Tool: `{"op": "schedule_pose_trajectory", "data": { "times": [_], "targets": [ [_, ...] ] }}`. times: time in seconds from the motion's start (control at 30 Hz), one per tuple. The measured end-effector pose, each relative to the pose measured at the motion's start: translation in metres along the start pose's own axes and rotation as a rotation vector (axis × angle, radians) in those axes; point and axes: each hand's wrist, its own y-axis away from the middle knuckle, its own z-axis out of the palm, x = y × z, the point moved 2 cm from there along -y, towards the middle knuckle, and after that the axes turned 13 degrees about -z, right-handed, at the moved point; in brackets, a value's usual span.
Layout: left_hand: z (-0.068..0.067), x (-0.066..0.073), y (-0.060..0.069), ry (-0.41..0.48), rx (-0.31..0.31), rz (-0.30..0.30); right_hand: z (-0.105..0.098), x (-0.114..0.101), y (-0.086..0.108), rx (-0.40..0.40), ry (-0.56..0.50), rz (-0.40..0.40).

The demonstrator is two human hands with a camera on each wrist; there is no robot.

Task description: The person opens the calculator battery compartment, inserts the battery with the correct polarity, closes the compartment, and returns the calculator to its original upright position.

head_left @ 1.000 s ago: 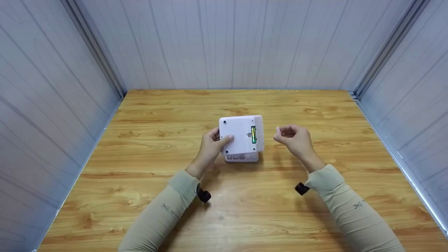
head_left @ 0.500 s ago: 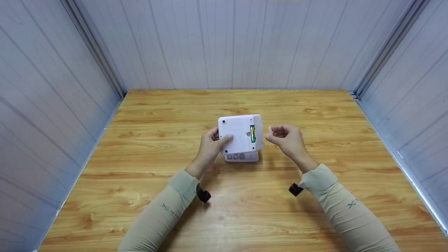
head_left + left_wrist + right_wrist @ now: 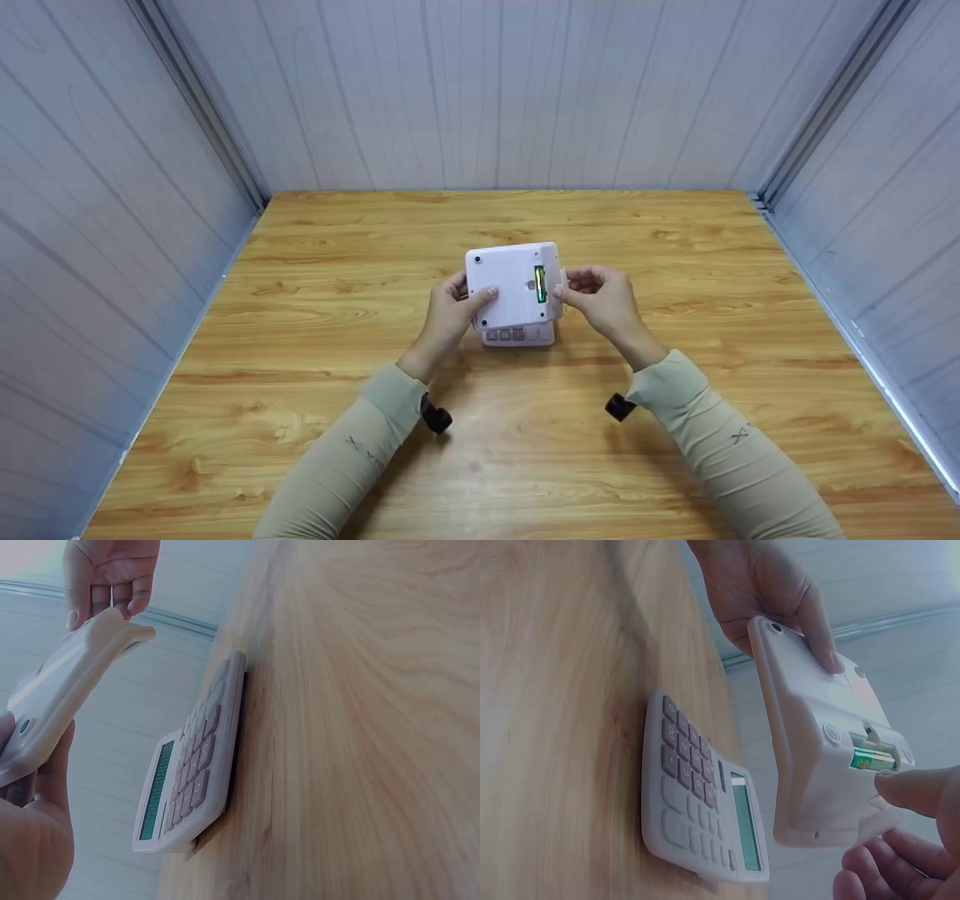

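My left hand [image 3: 448, 309] grips a pale calculator [image 3: 504, 289] by its left edge, thumb on the back, which faces up. Its battery slot lies uncovered, and a green battery [image 3: 874, 759] sits inside; the key side is hidden. At the calculator's thicker right end, my right hand [image 3: 609, 301] pinches a small pale battery cover [image 3: 881, 823] between thumb and fingers. The cover is beside the slot; whether it touches the casing I cannot tell. Below, a second calculator [image 3: 191, 765] with a green display lies keys up on the table, apart from the held one.
The wood-grain table [image 3: 360, 247] extends around both hands. Pale panelled walls [image 3: 480, 90] stand at the back and both sides. A black wrist camera [image 3: 436, 417] hangs under the left sleeve, another camera [image 3: 620, 406] under the right.
My right hand has moved left with the battery cover, from a gap beside the held calculator up to its right end. The held calculator has shifted slightly left and tilted a little.
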Motion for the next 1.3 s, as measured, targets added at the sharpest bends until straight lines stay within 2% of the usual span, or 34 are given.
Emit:
{"op": "schedule_pose_trajectory", "data": {
  "times": [0.27,0.57,1.0,1.3],
  "targets": [
    [0.001,-0.001,0.0,0.012,-0.006,0.002,0.009,-0.008,0.001,-0.01,-0.021,0.013],
    [0.002,0.0,0.0,0.0,-0.002,0.025,0.018,-0.012,0.002,0.006,-0.035,-0.037],
    [0.004,-0.002,0.002,-0.083,0.011,0.076,0.021,-0.011,0.004,0.029,-0.036,-0.11],
    [0.004,-0.001,0.004,-0.094,0.018,0.084,0.02,-0.015,0.005,0.03,-0.026,-0.1]
  ]
}}
